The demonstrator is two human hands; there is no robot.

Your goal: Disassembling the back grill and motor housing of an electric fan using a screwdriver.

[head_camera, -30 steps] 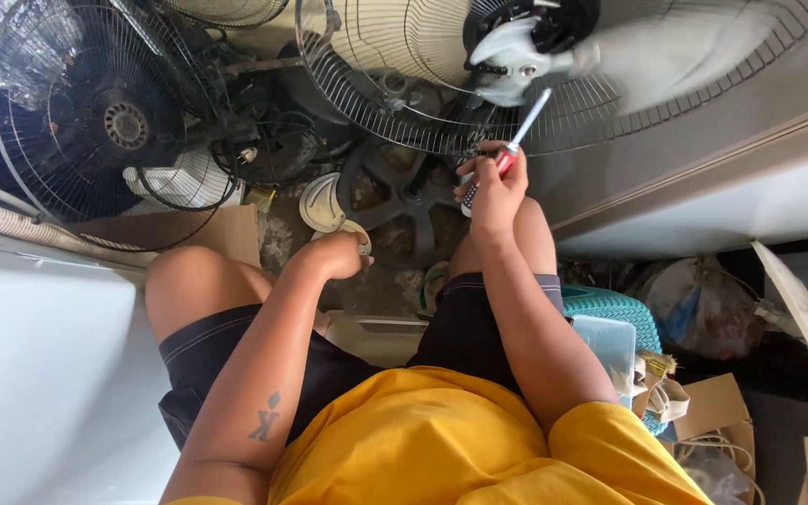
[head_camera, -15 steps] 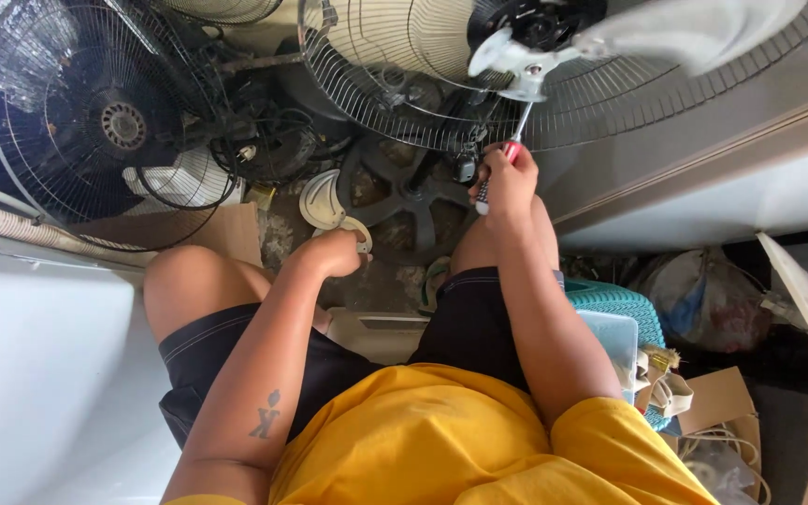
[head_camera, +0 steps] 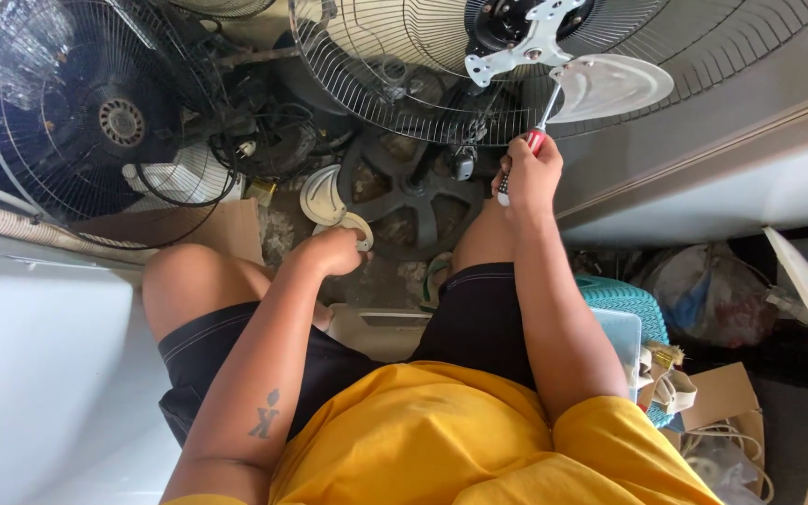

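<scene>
Cluttered floor, fans crowding close: right hand [head_camera: 533, 173] grips screwdriver [head_camera: 542, 117]; left hand [head_camera: 334, 251] clasps blade [head_camera: 327, 194].

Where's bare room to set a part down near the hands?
Little: a flat cardboard patch between the left knee and the dark fan guard. Between the knees it's crowded: left hand on pale blades, black wheel base, cables. Right hand holds a screwdriver at the fan hub.

I can't see my left hand's [head_camera: 334, 251] fingers; they curl under around a pale curved piece [head_camera: 359, 227], mostly hidden. The wire fan guard [head_camera: 376, 65] runs off the top edge. The screwdriver [head_camera: 537, 131] tip is too small to resolve.
</scene>
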